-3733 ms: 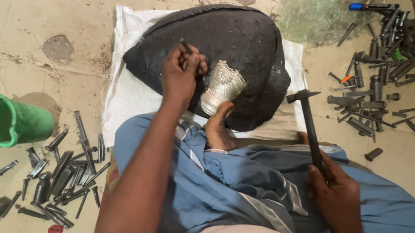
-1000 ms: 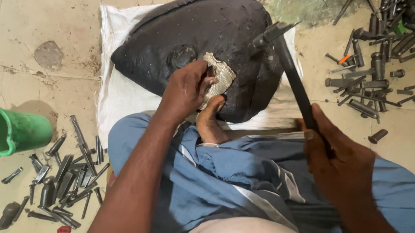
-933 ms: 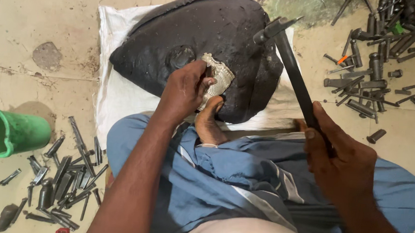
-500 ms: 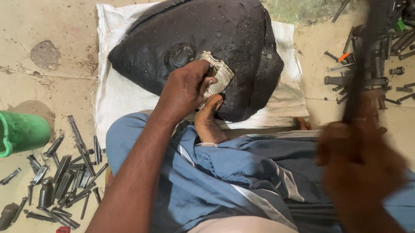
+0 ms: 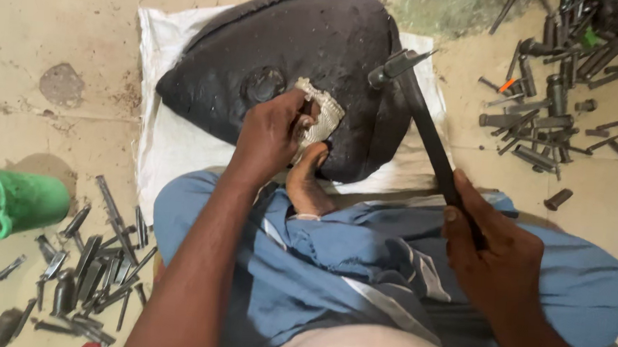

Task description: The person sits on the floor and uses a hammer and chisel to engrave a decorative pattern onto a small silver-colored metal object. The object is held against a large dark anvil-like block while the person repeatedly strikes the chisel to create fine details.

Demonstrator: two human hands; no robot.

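The right hand, gripped around the hammer, is coming out of its blurred swing, while the left hand is still pinching a punch against the silver piece on the black block

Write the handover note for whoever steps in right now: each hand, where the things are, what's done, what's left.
Left hand: pins a punch and the silver piece on the black block, a foot bracing it.
Right hand: grips the hammer, head raised beside the block, off the piece.
Spare punches lie left, by the green cup; more tools right.
Done: piece shows relief pattern.
Left: cannot tell how much.
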